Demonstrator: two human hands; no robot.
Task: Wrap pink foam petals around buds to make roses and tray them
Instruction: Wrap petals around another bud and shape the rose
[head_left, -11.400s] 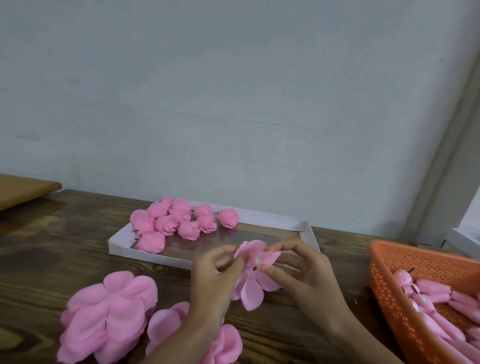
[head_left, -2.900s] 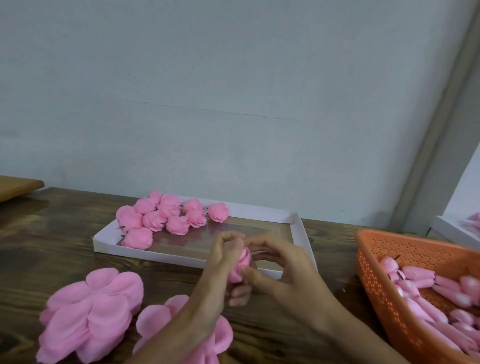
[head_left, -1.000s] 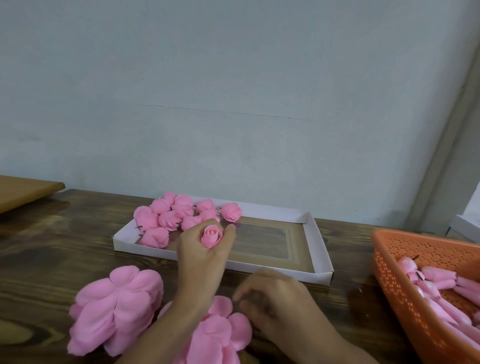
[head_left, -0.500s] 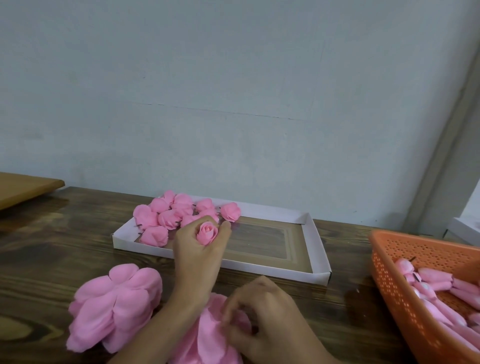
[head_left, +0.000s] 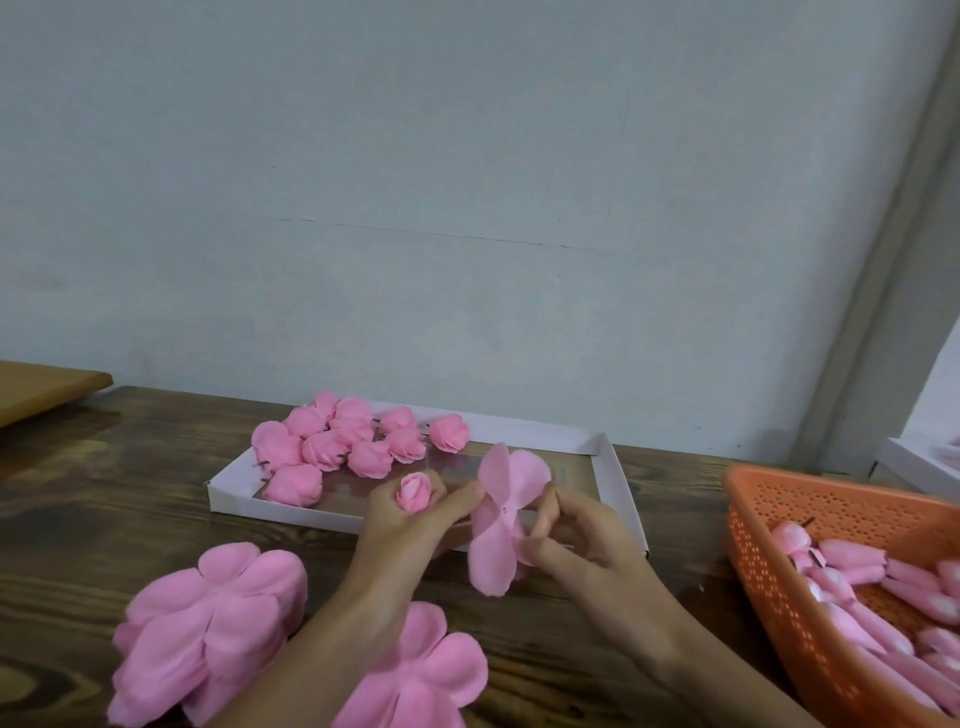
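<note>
Fingers (head_left: 460, 501) of left hand (head_left: 405, 530) gripping small pink foam bud (head_left: 414, 492); right hand (head_left: 587, 540) pinching flat pink foam petal cutout (head_left: 506, 514) at bud's three o'clock.

Above a dark wooden table (head_left: 104, 519), the left hand (head_left: 405, 525) grips a small pink foam rosebud (head_left: 414, 491) while the right hand (head_left: 582, 540) pinches a flat pink foam petal piece (head_left: 501, 525) before a white cardboard tray (head_left: 618, 478) of finished pink roses (head_left: 353, 441).

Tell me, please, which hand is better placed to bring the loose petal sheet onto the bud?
The right hand: it pinches the petal sheet just beside the bud, which the left hand grips.
</note>
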